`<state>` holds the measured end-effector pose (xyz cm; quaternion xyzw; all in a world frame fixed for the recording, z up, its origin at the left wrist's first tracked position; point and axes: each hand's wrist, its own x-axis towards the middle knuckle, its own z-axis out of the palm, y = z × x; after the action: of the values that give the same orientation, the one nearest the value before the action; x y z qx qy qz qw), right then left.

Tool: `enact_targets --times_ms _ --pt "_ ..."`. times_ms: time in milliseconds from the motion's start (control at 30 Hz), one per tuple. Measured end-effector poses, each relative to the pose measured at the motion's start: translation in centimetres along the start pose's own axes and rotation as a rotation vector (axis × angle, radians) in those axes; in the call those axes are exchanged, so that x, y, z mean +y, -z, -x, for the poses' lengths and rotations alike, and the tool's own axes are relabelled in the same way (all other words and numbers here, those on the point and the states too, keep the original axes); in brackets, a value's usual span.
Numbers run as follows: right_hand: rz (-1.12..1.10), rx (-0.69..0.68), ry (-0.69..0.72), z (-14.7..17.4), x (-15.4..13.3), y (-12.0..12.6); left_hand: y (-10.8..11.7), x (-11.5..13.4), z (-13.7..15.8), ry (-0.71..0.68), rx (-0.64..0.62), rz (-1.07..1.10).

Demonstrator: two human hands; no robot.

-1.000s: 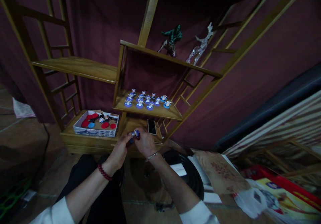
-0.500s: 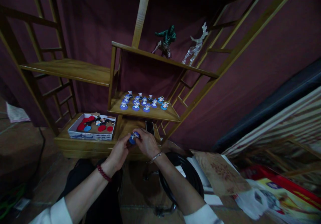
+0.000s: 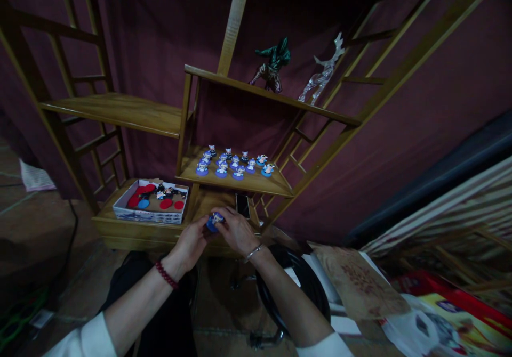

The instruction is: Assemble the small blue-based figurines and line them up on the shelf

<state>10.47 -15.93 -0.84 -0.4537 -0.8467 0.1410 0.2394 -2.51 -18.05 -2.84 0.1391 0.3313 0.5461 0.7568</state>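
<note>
Between my two hands is a small purple-and-white figurine on a round blue-purple base. My left hand grips it by the base side, with a dark red bead bracelet on that wrist. From the other side, the fingers of my right hand close on the figurine's upper part; a silver bangle circles that wrist. Ahead, several similar figurines stand in rows on a wooden shelf. To the left, a shallow cardboard box holds red discs, a blue disc and loose dark figurine parts.
A dark phone lies on the lower shelf, right of my hands. Higher up stand a green figure and a clear deer statue. A black round stool and a plastic bag are at the lower right.
The whole view has shifted slightly, so the shelf appears farther right. Both hands keep hold of the figurine, which now shows a little more of its front.
</note>
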Motion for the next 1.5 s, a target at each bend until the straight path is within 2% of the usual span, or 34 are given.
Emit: enact_targets --times_ms 400,667,1000,1333,1500 --pt "0.015 -0.014 -0.055 -0.9 -0.1 -1.1 1.2 0.6 -0.5 0.0 0.047 0.036" --pt "-0.002 -0.025 -0.028 -2.1 0.0 -2.3 2.5 1.5 -1.1 -0.025 0.037 0.027" --pt "-0.042 -0.047 -0.001 -4.0 -0.6 -3.9 4.1 2.7 -1.6 -0.051 0.088 0.056" --pt "-0.044 -0.052 0.022 -4.8 -1.3 -4.6 4.7 3.7 -1.7 -0.024 0.13 0.054" --pt "-0.07 -0.065 0.055 -5.0 -1.5 -4.1 4.6 4.1 -1.7 -0.007 0.145 0.059"
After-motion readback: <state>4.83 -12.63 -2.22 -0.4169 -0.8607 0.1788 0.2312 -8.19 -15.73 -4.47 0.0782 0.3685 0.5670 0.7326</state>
